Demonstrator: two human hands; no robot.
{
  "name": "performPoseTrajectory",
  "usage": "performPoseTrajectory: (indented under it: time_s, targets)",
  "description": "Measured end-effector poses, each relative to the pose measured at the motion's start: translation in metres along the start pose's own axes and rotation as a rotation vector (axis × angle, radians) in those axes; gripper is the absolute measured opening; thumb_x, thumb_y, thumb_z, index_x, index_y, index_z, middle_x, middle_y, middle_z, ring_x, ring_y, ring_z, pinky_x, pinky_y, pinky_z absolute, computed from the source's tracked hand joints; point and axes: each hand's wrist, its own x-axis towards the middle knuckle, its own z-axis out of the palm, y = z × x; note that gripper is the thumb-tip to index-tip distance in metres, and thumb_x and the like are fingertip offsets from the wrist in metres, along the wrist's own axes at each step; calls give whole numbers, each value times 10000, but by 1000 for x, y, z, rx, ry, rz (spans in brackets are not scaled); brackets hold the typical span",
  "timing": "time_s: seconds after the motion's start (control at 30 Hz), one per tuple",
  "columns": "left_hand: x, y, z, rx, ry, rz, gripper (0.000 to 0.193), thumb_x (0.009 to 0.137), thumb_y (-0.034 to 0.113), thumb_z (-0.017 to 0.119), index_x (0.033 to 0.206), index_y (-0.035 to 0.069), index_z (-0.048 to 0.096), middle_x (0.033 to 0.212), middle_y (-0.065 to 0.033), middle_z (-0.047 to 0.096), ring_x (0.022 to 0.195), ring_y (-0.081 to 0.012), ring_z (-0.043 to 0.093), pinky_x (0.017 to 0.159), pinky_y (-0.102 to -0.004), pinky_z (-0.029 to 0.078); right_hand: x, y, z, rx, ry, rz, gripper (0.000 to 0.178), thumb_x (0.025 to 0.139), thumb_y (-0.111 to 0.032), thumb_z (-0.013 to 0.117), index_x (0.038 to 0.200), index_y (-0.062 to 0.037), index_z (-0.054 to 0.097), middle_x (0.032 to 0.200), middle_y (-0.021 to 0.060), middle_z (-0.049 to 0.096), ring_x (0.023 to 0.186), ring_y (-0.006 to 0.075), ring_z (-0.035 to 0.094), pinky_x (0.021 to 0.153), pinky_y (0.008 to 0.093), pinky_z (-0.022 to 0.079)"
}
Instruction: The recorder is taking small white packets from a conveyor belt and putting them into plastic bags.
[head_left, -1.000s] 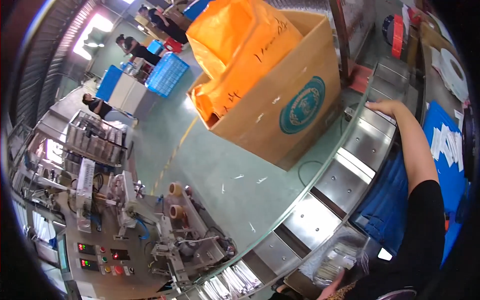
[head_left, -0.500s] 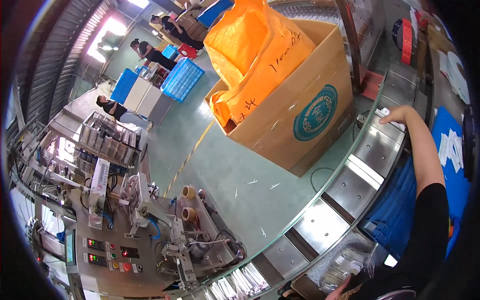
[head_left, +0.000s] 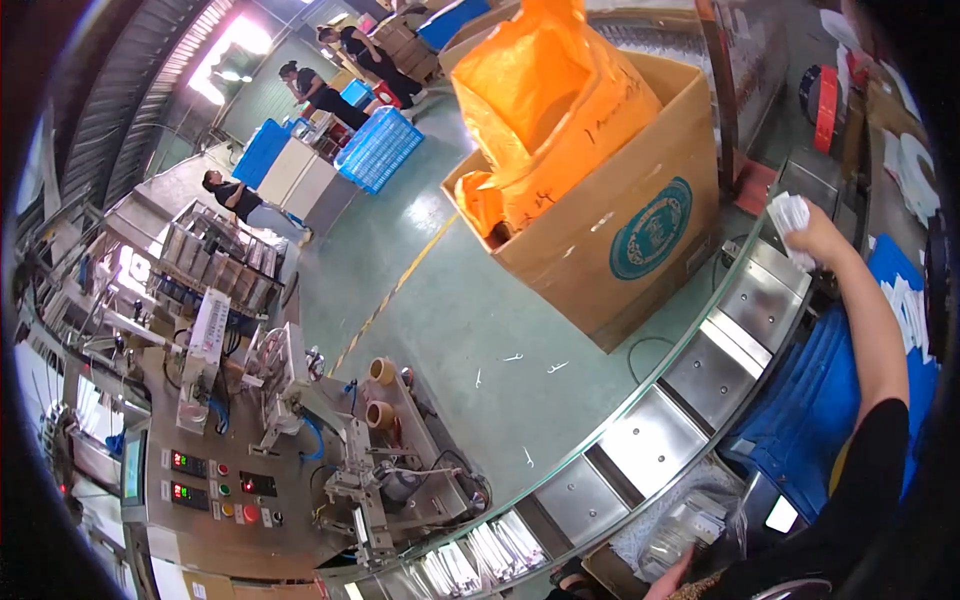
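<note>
At the far right end of the curved metal conveyor (head_left: 650,436), my right hand (head_left: 822,238) is closed around a bundle of thin white packets (head_left: 789,217), fanned slightly over a metal section. My left hand (head_left: 672,578) shows only in part at the lower edge, beside clear plastic packages (head_left: 680,530) in a carton. Its fingers are mostly hidden, so its grip is unclear. Several white packets (head_left: 480,557) stand packed in the conveyor's near-left sections. More white packets (head_left: 908,305) lie on a blue surface right of my right forearm.
Beyond the conveyor stands a large cardboard box (head_left: 600,250) with an orange sack (head_left: 560,110) in it. A machine with a control panel (head_left: 225,490) is at the left. Blue bins (head_left: 785,400) sit under my right arm. Several people (head_left: 240,200) are in the background.
My right hand has turned and raised the white packets, showing more of them. The whole view has shifted slightly, and more of the clear packages shows beside my left hand.
</note>
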Motion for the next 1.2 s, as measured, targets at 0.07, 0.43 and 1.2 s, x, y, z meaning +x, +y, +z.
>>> performPoseTrajectory:
  time_s: [0.07, 0.43, 1.2]
  targets:
    - [-7, 6, -4, -7, 32, 5, 837, 722, 60, 526, 1415, 59, 56, 1287, -310, 352, 1157, -404, 412, 958, -385, 350, -49, -36, 37, 200, -171, 37, 492, 622, -81, 660, 1095, -36, 532, 952, 86, 612, 887, 165, 573, 791, 318, 468]
    - [-63, 83, -62, -244, 279, 125, 566, 791, 128, 504, 1306, 13, 300, 1097, -291, 484, 939, -445, 518, 807, -464, 435, -387, 198, 248, -383, -1212, 283, 707, 626, -417, 713, 1156, 2, 507, 1070, 163, 598, 939, 274, 600, 835, 329, 458]
    - [-123, 50, -32, 171, 172, 57, 784, 722, 59, 467, 1403, 51, 80, 1450, -178, 143, 1308, -318, 232, 957, -349, 388, -434, 51, 249, -892, -970, 354, 1207, 536, -558, 756, 1427, -223, 14, 1464, 182, -82, 1316, 470, -22, 1022, 600, 167]
